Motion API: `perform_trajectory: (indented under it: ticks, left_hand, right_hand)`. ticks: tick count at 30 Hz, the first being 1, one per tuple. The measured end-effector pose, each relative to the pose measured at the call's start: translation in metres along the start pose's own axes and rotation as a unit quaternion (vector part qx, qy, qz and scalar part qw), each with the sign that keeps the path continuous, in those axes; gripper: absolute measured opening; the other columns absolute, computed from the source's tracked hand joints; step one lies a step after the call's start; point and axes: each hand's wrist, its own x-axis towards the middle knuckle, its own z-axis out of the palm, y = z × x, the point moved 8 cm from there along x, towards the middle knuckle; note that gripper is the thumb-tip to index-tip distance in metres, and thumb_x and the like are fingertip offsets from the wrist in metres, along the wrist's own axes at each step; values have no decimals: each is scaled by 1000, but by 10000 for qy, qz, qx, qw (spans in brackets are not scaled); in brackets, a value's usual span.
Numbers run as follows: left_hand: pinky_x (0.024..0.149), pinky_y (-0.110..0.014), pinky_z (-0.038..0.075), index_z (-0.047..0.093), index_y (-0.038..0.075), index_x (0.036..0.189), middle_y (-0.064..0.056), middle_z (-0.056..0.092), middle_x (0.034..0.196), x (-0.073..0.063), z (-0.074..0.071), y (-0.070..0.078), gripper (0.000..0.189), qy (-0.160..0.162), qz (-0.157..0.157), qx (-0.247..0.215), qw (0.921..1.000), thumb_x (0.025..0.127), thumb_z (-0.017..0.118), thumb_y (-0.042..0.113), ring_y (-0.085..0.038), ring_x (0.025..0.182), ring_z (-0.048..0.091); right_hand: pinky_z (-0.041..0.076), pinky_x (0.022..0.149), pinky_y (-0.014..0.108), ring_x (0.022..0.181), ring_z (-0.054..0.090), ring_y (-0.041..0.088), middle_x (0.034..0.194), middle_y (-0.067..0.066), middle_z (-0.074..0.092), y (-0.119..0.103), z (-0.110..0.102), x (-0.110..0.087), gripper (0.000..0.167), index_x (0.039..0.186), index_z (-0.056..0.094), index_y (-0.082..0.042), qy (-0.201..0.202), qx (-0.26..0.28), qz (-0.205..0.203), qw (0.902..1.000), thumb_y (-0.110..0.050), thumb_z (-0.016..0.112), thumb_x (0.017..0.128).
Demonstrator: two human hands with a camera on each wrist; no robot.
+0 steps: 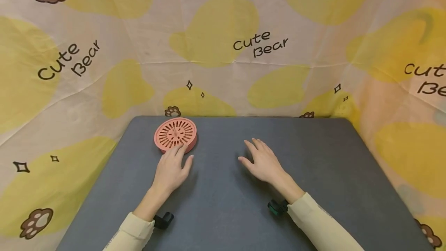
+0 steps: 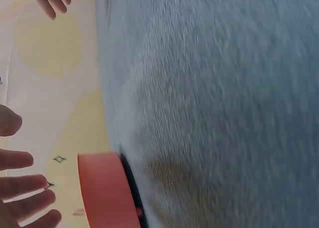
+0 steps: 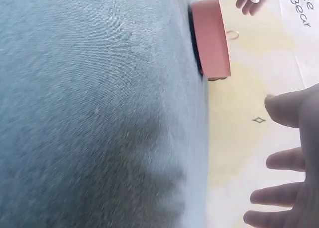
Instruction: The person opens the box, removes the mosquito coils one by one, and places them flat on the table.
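A round pink mosquito coil holder [image 1: 175, 134] with a slotted lid sits at the back left of the table. Its plain side wall shows in the left wrist view [image 2: 108, 190], and a small ring [image 3: 233, 35] stands up from its lid in the right wrist view. My left hand [image 1: 171, 169] hovers just in front of the holder, fingers spread and apart from it in the left wrist view. Over the middle of the table, to the right of the holder, my right hand [image 1: 265, 162] is held with loosely straight fingers and holds nothing.
The grey cloth-covered table [image 1: 223, 204] ends at a back edge against a patterned curtain [image 1: 216, 30]. That curtain also hangs along the left and right sides. Dark straps with small devices [image 1: 277, 207] sit at both wrists.
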Motion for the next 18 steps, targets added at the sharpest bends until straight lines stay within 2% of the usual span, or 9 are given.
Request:
perform_trajectory:
  ticks: [9, 13, 18]
  left_hand:
    - [86, -57, 50, 71, -4, 113, -20, 69, 110, 5, -17, -25, 31, 774, 480, 261, 9955, 94, 69, 20, -41, 106, 64]
    - [87, -59, 49, 71, -4, 115, -21, 69, 112, 7, -23, -40, 31, 897, 362, 223, 9951, 94, 68, 18, -43, 105, 62]
    - [91, -60, 48, 69, -4, 117, -22, 68, 115, 10, -26, -58, 32, 837, 88, 159, 9963, 94, 68, 17, -44, 108, 60]
  right_hand:
    - [34, 111, 60, 144, 38, 38, 157, 19, 40, -19, 0, 21, 67, 155, 43, -10, 27, 498, 0, 9988, -52, 52, 103]
    - [36, 110, 59, 143, 40, 36, 156, 16, 42, -30, 0, 30, 66, 154, 44, -11, 48, 675, -6, 9977, -52, 53, 103]
    - [38, 109, 56, 141, 42, 33, 155, 13, 44, -39, 1, 40, 64, 153, 45, -12, 107, 917, -1, 9957, -51, 53, 103]
